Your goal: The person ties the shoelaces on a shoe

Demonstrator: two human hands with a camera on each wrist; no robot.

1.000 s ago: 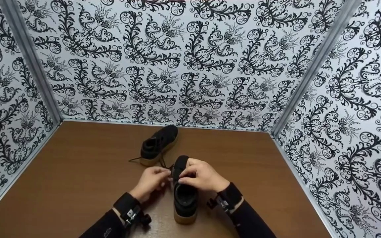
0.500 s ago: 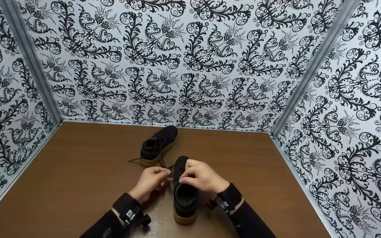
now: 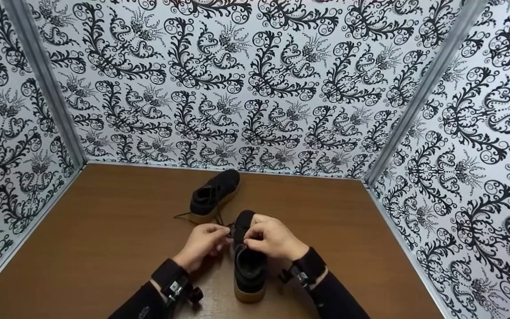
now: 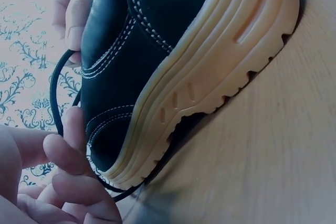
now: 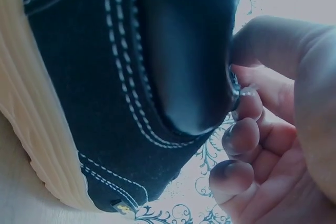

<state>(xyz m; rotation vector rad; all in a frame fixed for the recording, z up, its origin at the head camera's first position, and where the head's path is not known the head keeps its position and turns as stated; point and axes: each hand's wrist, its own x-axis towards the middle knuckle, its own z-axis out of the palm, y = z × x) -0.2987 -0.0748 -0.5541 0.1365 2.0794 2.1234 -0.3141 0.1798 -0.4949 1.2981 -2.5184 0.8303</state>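
A black shoe (image 3: 249, 274) with white stitching and a tan sole stands on the brown table, heel towards me. My left hand (image 3: 204, 246) is at its left side, pinching a black shoelace (image 4: 55, 90) between thumb and fingers. That lace arcs up to the fingers of my right hand (image 3: 275, 237), which curl over the shoe's opening from the right. In the right wrist view, thumb and forefinger meet on something dark at the shoe's top edge, partly hidden by the fingers. Below the left fingers, more lace loops past the toe.
A second black shoe (image 3: 215, 195) stands farther back and to the left, toe pointing away, its loose lace trailing onto the table (image 3: 117, 221). Patterned black-and-white panels (image 3: 255, 88) enclose the table at the back and both sides.
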